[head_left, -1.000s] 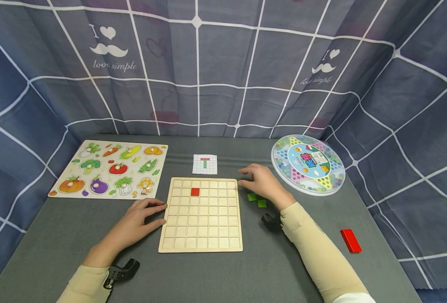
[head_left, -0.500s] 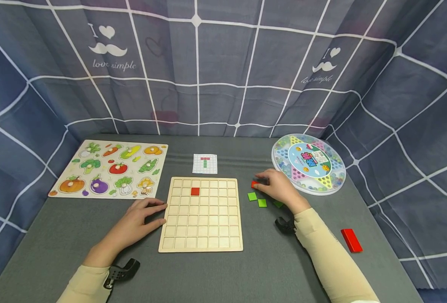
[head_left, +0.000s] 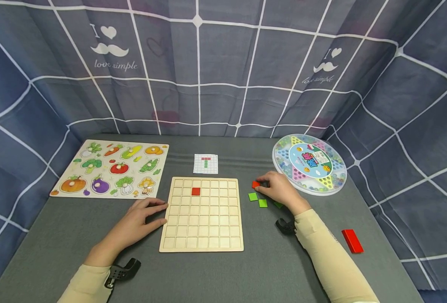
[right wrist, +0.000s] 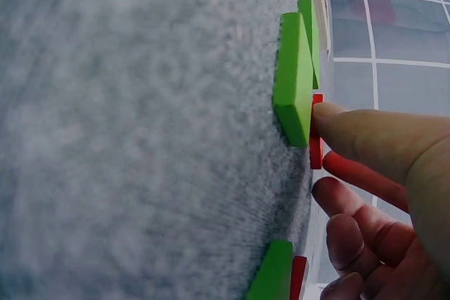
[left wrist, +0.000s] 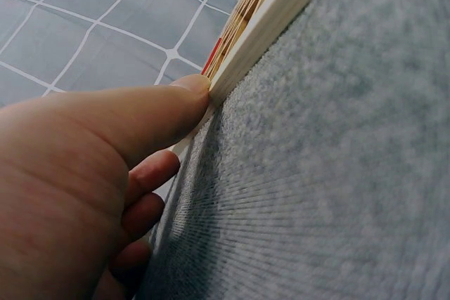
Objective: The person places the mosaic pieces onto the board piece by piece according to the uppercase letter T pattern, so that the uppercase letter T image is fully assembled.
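A wooden grid board (head_left: 201,221) lies flat, with one red square tile (head_left: 196,192) in its second row. My left hand (head_left: 140,221) rests at the board's left edge, thumb and fingertips touching its side; the left wrist view shows the thumb (left wrist: 162,114) against the rim. Right of the board, my right hand (head_left: 280,189) pinches another red tile (head_left: 255,184) between thumb and index finger, low at the table. Beside that hand lie green tiles (head_left: 263,203), one partly hidden under it. In the right wrist view a further red tile (right wrist: 299,275) shows behind a green one.
Beyond the board lies a small printed grid card (head_left: 206,164) with a red and green T pattern. A vegetable puzzle board (head_left: 109,170) is at the back left, a round marble game (head_left: 309,165) at the back right. A red block (head_left: 352,241) lies far right.
My right hand has moved right, away from the board's upper right corner, to a red tile and now holds it there. The left hand has stayed at the board's edge.
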Demonstrator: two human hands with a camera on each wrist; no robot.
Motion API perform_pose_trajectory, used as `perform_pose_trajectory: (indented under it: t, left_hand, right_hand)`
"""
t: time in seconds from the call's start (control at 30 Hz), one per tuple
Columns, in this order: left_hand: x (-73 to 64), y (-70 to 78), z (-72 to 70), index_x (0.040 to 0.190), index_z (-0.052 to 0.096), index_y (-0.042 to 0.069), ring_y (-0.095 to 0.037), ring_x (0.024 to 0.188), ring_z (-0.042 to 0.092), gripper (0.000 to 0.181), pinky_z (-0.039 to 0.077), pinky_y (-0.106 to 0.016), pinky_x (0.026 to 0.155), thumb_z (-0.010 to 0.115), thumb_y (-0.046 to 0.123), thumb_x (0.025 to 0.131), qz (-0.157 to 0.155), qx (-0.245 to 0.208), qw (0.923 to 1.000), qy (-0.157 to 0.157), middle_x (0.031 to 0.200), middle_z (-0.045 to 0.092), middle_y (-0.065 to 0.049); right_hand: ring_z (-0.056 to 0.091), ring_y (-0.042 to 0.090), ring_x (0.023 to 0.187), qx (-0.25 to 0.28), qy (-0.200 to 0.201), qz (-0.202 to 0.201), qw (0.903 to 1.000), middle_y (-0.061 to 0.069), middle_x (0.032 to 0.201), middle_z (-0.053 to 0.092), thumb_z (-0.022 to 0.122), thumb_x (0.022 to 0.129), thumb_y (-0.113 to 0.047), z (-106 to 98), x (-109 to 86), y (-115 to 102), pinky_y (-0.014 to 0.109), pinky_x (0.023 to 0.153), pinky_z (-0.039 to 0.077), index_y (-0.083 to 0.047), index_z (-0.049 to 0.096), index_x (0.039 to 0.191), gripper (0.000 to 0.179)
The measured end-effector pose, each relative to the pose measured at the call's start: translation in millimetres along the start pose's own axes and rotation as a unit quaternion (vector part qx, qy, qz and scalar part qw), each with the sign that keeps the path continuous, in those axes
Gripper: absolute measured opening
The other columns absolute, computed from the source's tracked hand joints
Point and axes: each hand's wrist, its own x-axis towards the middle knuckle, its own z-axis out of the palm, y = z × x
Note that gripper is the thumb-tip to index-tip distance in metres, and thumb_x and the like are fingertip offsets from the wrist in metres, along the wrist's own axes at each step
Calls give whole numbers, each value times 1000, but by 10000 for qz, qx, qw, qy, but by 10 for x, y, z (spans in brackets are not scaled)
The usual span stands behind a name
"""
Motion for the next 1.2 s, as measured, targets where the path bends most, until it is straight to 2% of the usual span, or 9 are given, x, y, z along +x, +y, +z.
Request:
perform_pose_trajectory:
  t: [0.47,0.83,1.0,1.2]
  left_hand:
    - [14,-1,7,129,68,12,-28,122,46,45,35,-53,100,77,31,89,38,23,10000,42,129,57,-4]
    - [7,12,3,129,68,12,-28,121,46,45,36,-54,100,76,31,89,-8,28,10000,2,129,57,-5]
    - [-14,8,9,130,68,13,-29,122,45,46,36,-55,99,75,35,90,-119,26,9999,-73,129,57,-4]
    - [-10,-4,13,130,68,15,-29,122,45,46,35,-55,100,74,37,90,-120,35,9999,-66,129,57,-3]
  right_hand:
    - [61,18,87,-7,-58,132,9999,3,101,66,76,89,-33,15,19,2,38,75,50,-12,78,108,29]
    - [65,20,90,-257,135,-153,9995,2,98,71,76,89,-32,-16,71,-31,40,80,52,-11,78,105,27]
    - [66,16,89,-254,103,-179,9995,-2,98,73,75,89,-34,-57,122,-128,38,79,53,-14,79,106,27]
    - [64,14,83,-279,66,-407,9988,-1,102,72,73,90,-36,-63,243,-379,37,76,51,-16,78,109,28]
